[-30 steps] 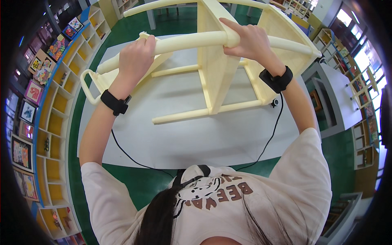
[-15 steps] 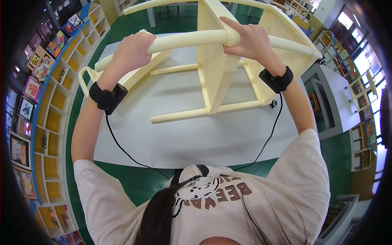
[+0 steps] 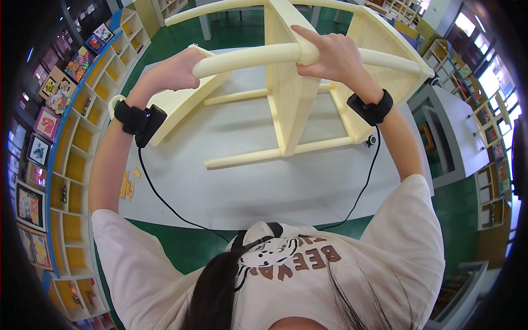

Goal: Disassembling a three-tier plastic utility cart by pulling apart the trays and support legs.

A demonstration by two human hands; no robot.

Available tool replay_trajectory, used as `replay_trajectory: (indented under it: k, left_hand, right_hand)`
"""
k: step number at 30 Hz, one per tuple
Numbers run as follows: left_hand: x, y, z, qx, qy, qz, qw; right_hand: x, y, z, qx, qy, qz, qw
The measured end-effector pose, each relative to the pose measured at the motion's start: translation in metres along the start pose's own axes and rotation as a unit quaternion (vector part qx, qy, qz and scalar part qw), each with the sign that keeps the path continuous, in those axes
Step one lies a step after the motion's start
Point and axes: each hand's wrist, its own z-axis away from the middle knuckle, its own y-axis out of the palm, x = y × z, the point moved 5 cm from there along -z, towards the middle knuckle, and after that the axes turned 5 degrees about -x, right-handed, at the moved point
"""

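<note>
A cream-coloured shelf frame with round bars and flat panels [image 3: 300,104] lies on its side on the pale table [image 3: 264,198]. My left hand [image 3: 173,71] is closed at the left part of the near round bar [image 3: 247,59], its fingertips mostly hidden. Beneath that hand slants a separate-looking cream panel [image 3: 190,102]; whether it joins the bar is hidden. Where the bar meets the middle panel, my right hand [image 3: 333,55] grips the joint, thumb below and index finger stretched along the panel. Both wrists wear black strapped boxes with cables.
Small tan pieces [image 3: 127,186] lie on the table by my left forearm. A curved low shelf [image 3: 71,192] with framed pictures runs along the left. To the right stands a grey-white table [image 3: 454,132]. Two black cables [image 3: 165,201] hang toward my body.
My left hand has turned and shifted slightly left; the bar's stretch beyond it no longer shows. My left forearm moved outward, uncovering the tan pieces. My right hand stays at the joint.
</note>
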Motion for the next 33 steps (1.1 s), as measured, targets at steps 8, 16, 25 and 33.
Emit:
replay_trajectory:
  k: [8,16,25,33]
  left_hand:
    - [0.022,0.014,-0.004,0.134,-0.071,0.067,0.986]
    - [0.061,0.033,0.027,0.241,-0.093,0.123,0.958]
    - [0.145,0.088,0.071,0.033,-0.125,0.088,0.988]
    - [0.247,0.227,0.094,0.042,-0.187,-0.075,0.978]
  right_hand:
    - [-0.001,0.001,0.000,-0.011,-0.003,-0.013,1.000]
    - [-0.001,-0.003,0.002,-0.010,0.001,0.018,1.000]
    - [-0.006,0.001,0.001,-0.018,0.010,0.043,0.999]
    - [0.006,-0.013,-0.004,0.038,0.015,-0.015,0.999]
